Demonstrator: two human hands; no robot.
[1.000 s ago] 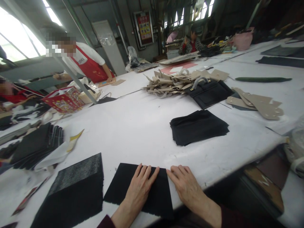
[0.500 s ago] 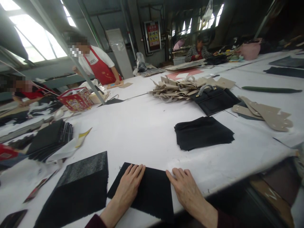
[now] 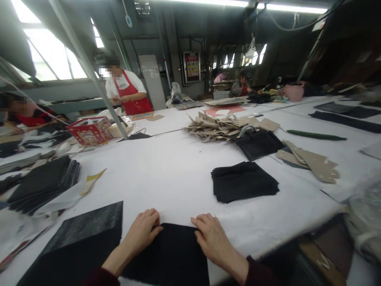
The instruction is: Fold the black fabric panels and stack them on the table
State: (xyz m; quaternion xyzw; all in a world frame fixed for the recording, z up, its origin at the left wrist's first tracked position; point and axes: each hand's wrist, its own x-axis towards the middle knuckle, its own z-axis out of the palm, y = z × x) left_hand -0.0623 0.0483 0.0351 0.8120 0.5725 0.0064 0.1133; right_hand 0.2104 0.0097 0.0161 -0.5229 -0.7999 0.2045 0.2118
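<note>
A flat black fabric panel [image 3: 175,258] lies on the white table in front of me. My left hand [image 3: 143,229] is closed at its far left corner, thumb and curled fingers at the edge. At the far right corner, my right hand [image 3: 212,240] pinches the edge between thumb and fingers. Left of my left hand lies a stack of larger black pieces [image 3: 86,250], with a greyish shiny band [image 3: 89,224] along its far side. Beyond my right hand sits a stack of black cut pieces [image 3: 244,181].
Beige pieces [image 3: 214,129] are heaped mid-table beside a black bag [image 3: 257,143]. Beige straps [image 3: 315,163] lie to the right. Folded dark pieces [image 3: 41,178] and a red box [image 3: 89,131] are at left, near a slanted pole [image 3: 89,71]. Co-workers in red aprons [image 3: 135,103] work beyond.
My left hand has moved from lying on the panel to its far left corner. My right hand has closed in on the far right corner. The view has tilted up.
</note>
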